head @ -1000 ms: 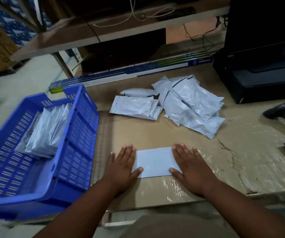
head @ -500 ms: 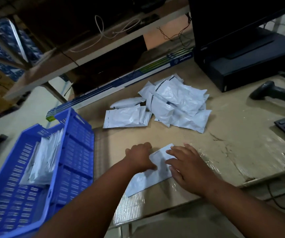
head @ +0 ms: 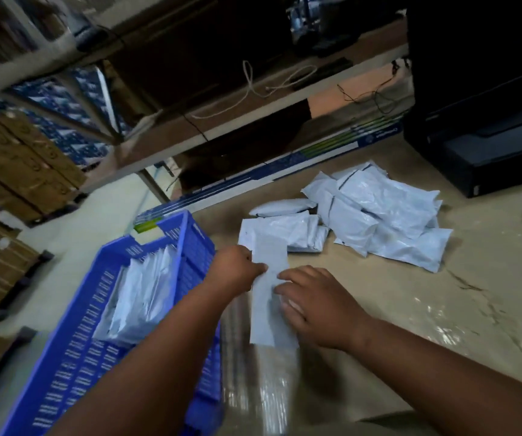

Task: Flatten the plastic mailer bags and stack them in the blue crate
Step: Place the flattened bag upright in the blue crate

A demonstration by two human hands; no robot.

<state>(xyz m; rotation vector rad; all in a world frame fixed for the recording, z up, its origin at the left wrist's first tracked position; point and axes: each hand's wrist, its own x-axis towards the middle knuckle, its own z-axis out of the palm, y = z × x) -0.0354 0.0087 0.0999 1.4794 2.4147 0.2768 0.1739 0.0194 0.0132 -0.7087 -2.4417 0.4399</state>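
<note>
Mailer: flat and pale on the table, between my two hands, long axis running away from me.
Left hand: fingers curled, pinching the mailer's left edge near its far end.
Right hand: fingers fairly straight, spread, pressing the mailer's right side down.
Crate: just left of my left hand, mailers already standing inside; so the left hand is nearer, and I judge the carry goes leftward, long side first.
Pile: unflattened mailers beyond my fingertips, to the right.
</note>
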